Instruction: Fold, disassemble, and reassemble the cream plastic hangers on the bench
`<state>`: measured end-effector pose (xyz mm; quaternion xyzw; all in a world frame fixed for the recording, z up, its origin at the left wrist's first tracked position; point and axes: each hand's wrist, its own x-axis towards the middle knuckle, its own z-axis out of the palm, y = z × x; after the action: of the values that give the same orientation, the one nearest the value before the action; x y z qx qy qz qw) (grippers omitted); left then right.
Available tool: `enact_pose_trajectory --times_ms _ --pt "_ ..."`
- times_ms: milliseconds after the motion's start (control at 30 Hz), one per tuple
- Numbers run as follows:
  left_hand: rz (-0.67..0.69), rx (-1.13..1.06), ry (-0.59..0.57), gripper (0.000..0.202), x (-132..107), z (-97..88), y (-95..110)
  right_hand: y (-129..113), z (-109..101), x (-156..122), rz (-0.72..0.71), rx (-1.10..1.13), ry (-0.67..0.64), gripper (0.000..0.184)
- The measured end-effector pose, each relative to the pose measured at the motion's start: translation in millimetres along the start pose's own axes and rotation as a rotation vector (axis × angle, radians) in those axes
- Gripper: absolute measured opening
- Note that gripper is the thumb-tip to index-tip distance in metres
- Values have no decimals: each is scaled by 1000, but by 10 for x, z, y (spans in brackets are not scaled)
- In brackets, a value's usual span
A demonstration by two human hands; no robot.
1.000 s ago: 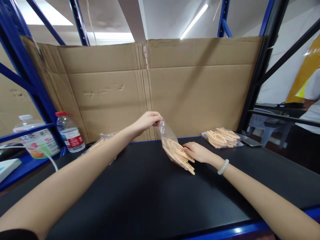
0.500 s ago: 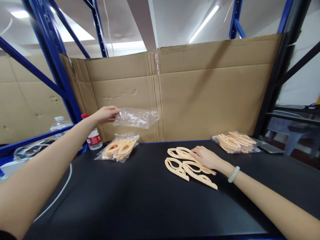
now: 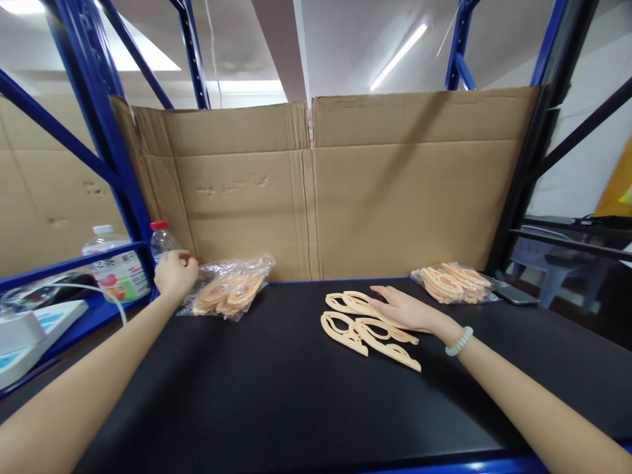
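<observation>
My left hand [image 3: 176, 274] has its fingers curled at the left end of a clear plastic bag [image 3: 239, 265]. That bag lies over a bagged bunch of cream folding hangers [image 3: 230, 296] at the back left. Its edge inside my fingers is hidden. On the black table, my right hand [image 3: 405, 309] rests palm down, fingers stretched and apart, over the far right part of several loose cream folding hangers [image 3: 375, 327]. These lie flat in two rows, partly covered by the hand. A bracelet [image 3: 459, 342] is on my right wrist.
A red-capped bottle [image 3: 160, 240] stands just behind my left hand. Another bagged bunch of hangers [image 3: 451, 283] lies back right, beside a phone [image 3: 516, 293]. Cardboard [image 3: 415, 191] walls the back. A large labelled bottle [image 3: 118, 270] and power strip [image 3: 44, 342] sit left.
My left hand has moved down and left, bringing the clear bag from the air onto the bagged hangers. My right hand stays at the loose hangers, its fingers now more stretched out.
</observation>
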<state>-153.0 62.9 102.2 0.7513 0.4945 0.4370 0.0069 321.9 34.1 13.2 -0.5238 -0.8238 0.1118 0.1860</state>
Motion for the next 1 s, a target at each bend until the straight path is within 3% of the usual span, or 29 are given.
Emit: enact_pose_trajectory --times_ms 100,167,200,233,300,367,433,533,633,800,1000 --pt "52 105 240 26 45 193 310 -14 -71 -49 43 34 -78 82" --pt "125 147 234 24 9 416 618 -8 -126 -85 70 34 -186 97" --pt "177 151 177 24 -39 555 792 -1 -159 -105 69 24 -246 107" --pt "261 149 51 25 -105 708 970 7 -195 -126 59 10 -302 117" --pt "583 162 -380 41 -272 1038 1307 27 -275 -173 38 -12 -382 132" --pt "747 126 -559 63 -434 1372 1563 52 -348 -219 35 -43 -418 136" --pt "817 72 -668 73 -540 1676 1702 87 -391 -253 54 -87 -440 132" --pt "838 16 -769 66 -566 2022 1719 160 -379 -259 78 -124 -407 112" --pt "809 -1 -803 56 -492 2199 1615 237 -300 -200 5 -86 -212 88" --pt "686 91 -753 50 -322 2264 1329 312 -151 -53 -109 -47 -6 59" --pt "593 265 -633 46 -120 2247 934 348 -29 22 -144 -58 203 39"
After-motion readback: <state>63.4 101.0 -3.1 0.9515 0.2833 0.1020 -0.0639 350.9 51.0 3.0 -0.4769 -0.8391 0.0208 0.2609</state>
